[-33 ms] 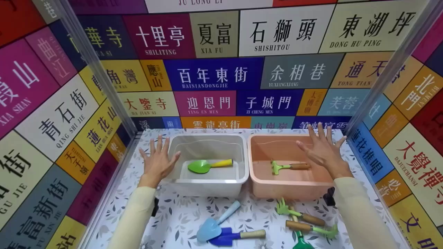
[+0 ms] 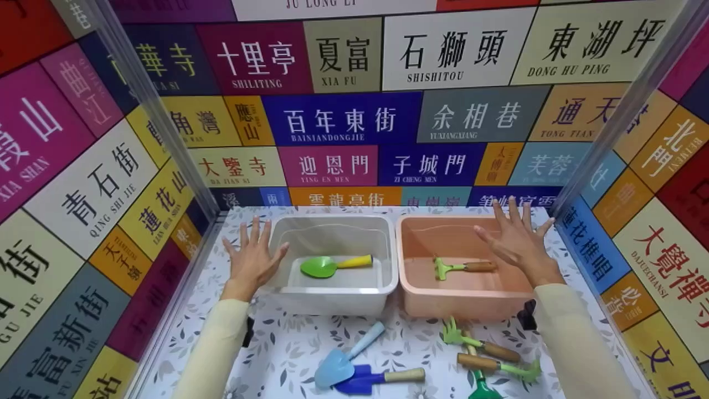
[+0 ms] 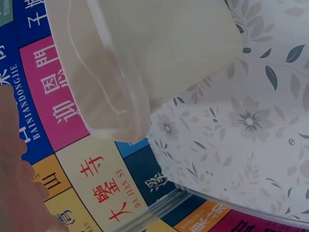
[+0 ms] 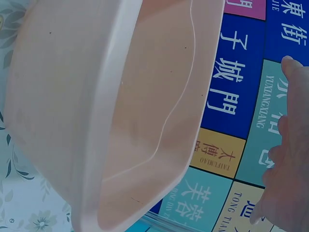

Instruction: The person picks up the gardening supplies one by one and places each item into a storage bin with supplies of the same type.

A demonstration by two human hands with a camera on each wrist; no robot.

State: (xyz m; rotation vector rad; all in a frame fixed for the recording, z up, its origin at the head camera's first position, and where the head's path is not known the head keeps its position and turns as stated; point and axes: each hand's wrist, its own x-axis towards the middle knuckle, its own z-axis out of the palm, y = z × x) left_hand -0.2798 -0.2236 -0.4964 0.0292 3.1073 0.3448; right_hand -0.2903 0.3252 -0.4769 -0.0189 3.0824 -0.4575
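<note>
My left hand [image 2: 252, 260] is held up with fingers spread at the left side of a white bin [image 2: 332, 299], holding nothing. Over the right part of a peach-pink bin [image 2: 465, 303], my right hand [image 2: 519, 238] is likewise spread and holds nothing. A green trowel [image 2: 321, 267] with a yellow handle lies inside the white bin. The pink bin contains a small green rake [image 2: 443, 269] with a wooden handle. Both wrist views show the hands only at the edge of the picture, beside the white bin wall [image 3: 183, 48] and the pink bin wall [image 4: 53, 106].
In front of the bins lie a light blue trowel [image 2: 334, 368], a dark blue shovel [image 2: 360, 380], a green hand fork [image 2: 453, 332], another green rake [image 2: 526, 370] and a dark green tool [image 2: 483, 390]. Sign-printed walls [image 2: 340, 116] enclose the floral tabletop [image 2: 293, 338].
</note>
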